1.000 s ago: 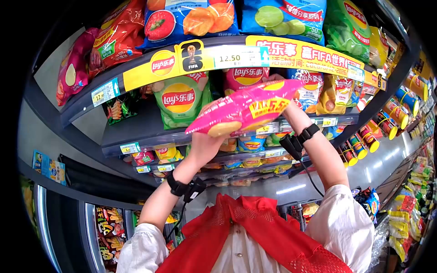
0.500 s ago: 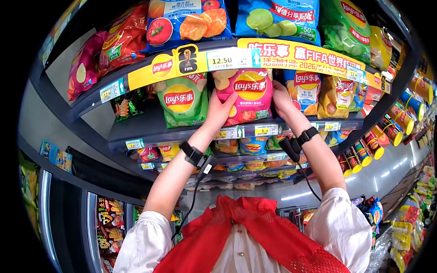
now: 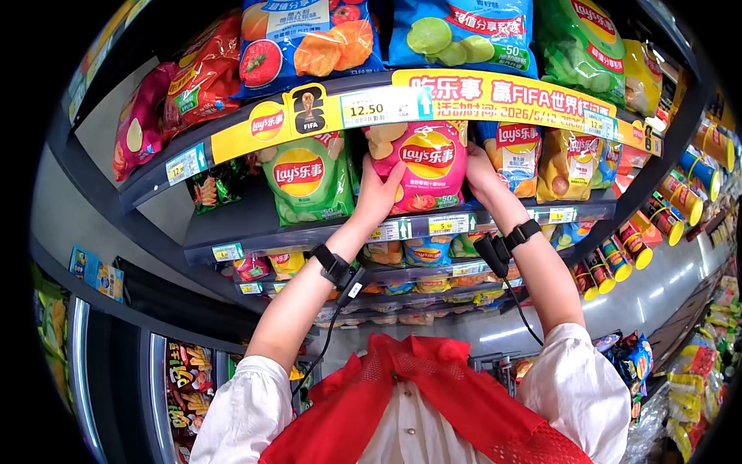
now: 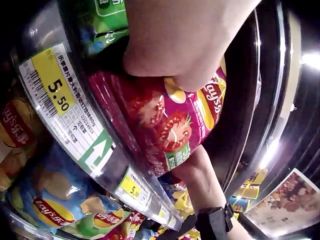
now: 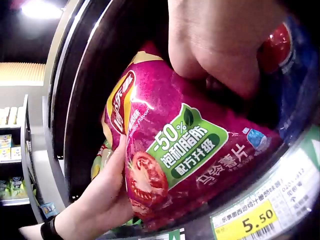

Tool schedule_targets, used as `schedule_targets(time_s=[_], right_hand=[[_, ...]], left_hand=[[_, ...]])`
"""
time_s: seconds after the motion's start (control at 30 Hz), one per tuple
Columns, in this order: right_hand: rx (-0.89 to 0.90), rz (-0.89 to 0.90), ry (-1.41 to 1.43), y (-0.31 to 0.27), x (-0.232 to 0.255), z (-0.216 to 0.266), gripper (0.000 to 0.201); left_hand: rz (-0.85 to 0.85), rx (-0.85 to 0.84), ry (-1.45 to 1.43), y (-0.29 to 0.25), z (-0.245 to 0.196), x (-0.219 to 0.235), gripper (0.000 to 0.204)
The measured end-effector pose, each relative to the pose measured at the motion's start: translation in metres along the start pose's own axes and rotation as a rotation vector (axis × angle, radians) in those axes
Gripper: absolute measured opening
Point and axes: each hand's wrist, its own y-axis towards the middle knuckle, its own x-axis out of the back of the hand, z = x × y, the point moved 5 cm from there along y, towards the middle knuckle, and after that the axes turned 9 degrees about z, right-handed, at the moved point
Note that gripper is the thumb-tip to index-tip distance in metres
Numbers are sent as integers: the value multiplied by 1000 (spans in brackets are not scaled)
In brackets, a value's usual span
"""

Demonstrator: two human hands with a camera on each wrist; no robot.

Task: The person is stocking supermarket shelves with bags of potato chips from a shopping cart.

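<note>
A pink bag of potato chips (image 3: 427,164) stands upright on the middle shelf (image 3: 255,236), its front turned outward. My left hand (image 3: 379,192) grips its left side, thumb across the front and the other fingers hidden behind. At the opposite side my right hand (image 3: 482,179) holds the bag's edge, with its fingertips out of sight. In the right wrist view the bag's lower end lies close to the shelf's price strip (image 5: 250,222). A green bag of chips (image 3: 305,179) is left of my left hand, and a blue-and-white bag (image 3: 512,158) is beside my right.
Above, a curved shelf edge with a yellow banner (image 3: 502,94) overhangs the bags, and large blue bags (image 3: 460,39) stand on it. Lower shelves hold more small bags (image 3: 427,251). Chip cans (image 3: 630,246) line the right side. A cable (image 3: 525,309) hangs from the right wristband.
The pink bag, tilted and held out in front of the shelf earlier, went back and upright between the green and blue-and-white bags. Both hands stayed on it; since half a second ago little has moved.
</note>
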Motion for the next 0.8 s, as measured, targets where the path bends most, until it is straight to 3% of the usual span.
schedule_targets(time_s=[0.03, 0.13, 0.17, 0.23, 0.33, 0.47, 0.63, 0.8], right_hand=[[-2, -4, 0, -3, -2, 2, 30], [24, -42, -96, -9, -4, 8, 32], [36, -38, -149, -7, -3, 8, 33], [46, -34, -200, -7, -4, 8, 34], [4, -44, -209, -6, -5, 7, 36], [0, -54, 4, 3, 0, -16, 41], [-52, -43, 209, -5, -10, -13, 37], [-147, 67, 153, 13, -13, -14, 44]], left_hand=[[4, 2, -2, 0, 5, 0, 50], [-190, -131, 513, -2, 2, 5, 54], [-191, -129, 510, -1, 2, 6, 54], [-41, -18, 17, 4, 9, 3, 55], [34, 71, -106, 5, 9, 2, 63], [16, 47, -57, 1, 0, 3, 62], [60, 146, -41, -2, -4, 5, 58], [81, 205, -165, 0, 4, 10, 63]])
